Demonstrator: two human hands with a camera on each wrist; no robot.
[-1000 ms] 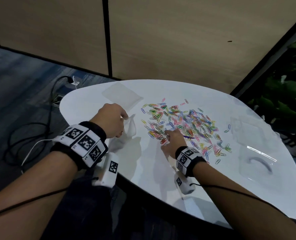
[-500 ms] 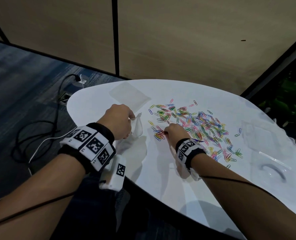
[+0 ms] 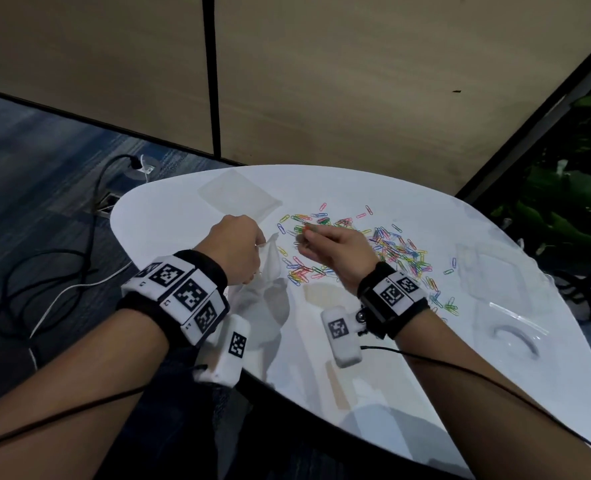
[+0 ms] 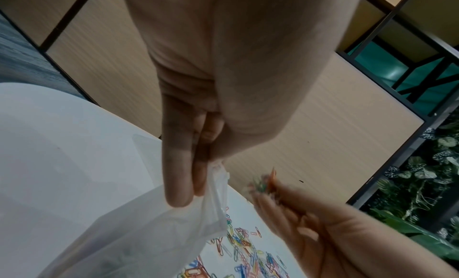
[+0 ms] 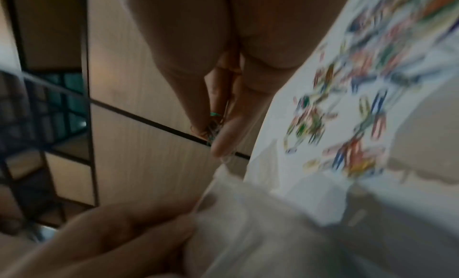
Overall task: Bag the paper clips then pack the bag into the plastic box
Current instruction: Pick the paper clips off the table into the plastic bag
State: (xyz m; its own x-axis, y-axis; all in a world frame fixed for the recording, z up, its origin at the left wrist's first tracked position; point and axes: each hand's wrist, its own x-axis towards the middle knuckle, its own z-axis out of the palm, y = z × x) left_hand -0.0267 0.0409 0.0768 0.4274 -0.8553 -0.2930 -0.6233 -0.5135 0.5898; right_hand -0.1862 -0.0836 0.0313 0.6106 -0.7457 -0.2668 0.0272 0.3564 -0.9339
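The left hand [image 3: 236, 249] pinches the rim of a clear plastic bag [image 3: 269, 271], holding it up at the near left of the white table [image 3: 391, 375]. Just right of the bag's mouth, the raised right hand [image 3: 335, 252] pinches a small bunch of paper clips [image 3: 306, 229]. The loose coloured clips [image 3: 396, 249] lie scattered beyond, and the clear plastic box [image 3: 505, 318] sits at the far right

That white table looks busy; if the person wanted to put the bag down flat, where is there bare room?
Bare white table shows along the near edge, between the wrists and toward the clear plastic box. The middle is crowded with scattered coloured paper clips; a flat clear bag occupies the far left.
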